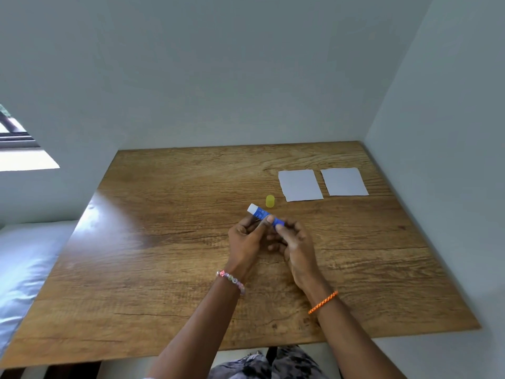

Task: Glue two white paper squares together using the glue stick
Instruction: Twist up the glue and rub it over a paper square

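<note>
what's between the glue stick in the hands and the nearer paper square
In the head view, the yellow cap stands on the table between the glue stick and the nearer paper square, touching neither.

Two white paper squares [300, 185] [344, 181] at upper right, one blue glue stick [263, 214] at centre, one yellow cap [270, 201], two hands [246, 242] [296, 248], two bracelets [231, 280] [323, 302], one wooden table [164, 269].

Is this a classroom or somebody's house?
Probably a room at home, maybe a bedroom. The wooden table sits tucked into a plain wall corner, what looks like a bed lies beside it, and a window shows at the left.
</note>
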